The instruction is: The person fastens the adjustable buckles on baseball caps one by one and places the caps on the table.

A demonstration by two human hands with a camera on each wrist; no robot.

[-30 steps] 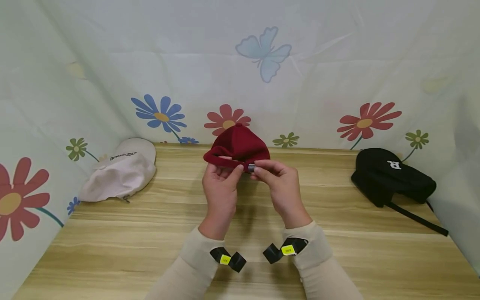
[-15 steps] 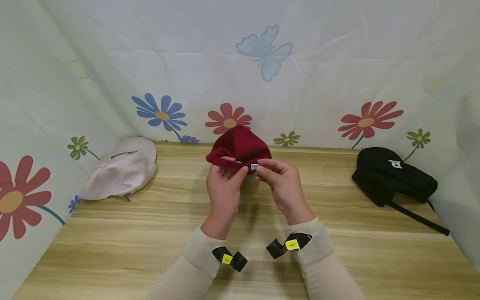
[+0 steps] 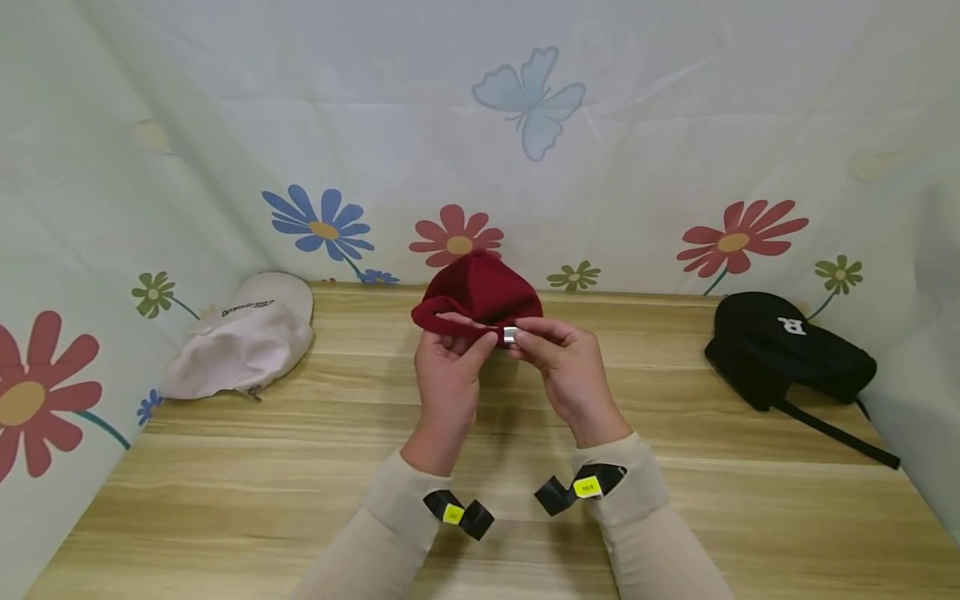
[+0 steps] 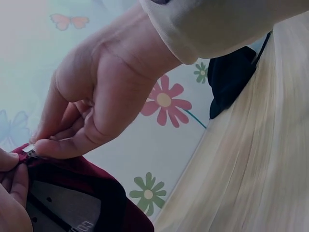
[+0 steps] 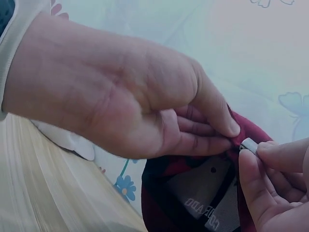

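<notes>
A dark red cap (image 3: 487, 287) is held up above the table in the head view, its strap edge toward me. My left hand (image 3: 448, 383) pinches the strap between thumb and fingers, left of a silver metal buckle (image 3: 510, 335). The thumb and forefinger of my right hand (image 3: 576, 375) pinch that buckle. The right wrist view shows the buckle (image 5: 248, 145) between the right fingertips, close beside the left thumb. Below the strap, the cap's grey lining (image 5: 207, 193) carries printed letters. Part of the strap is hidden behind the fingers.
A pale pinkish cap (image 3: 247, 342) lies at the table's back left. On the right lies a black cap (image 3: 780, 350) with a white letter R and a loose strap (image 3: 836, 433). The wood-grain table (image 3: 337, 450) ends at a flower-printed cloth wall (image 3: 637, 167).
Both hands and the red cap have shifted slightly right, mostly in the first half second. The buckle has turned a little and now catches more light. Both pinches stay on.
</notes>
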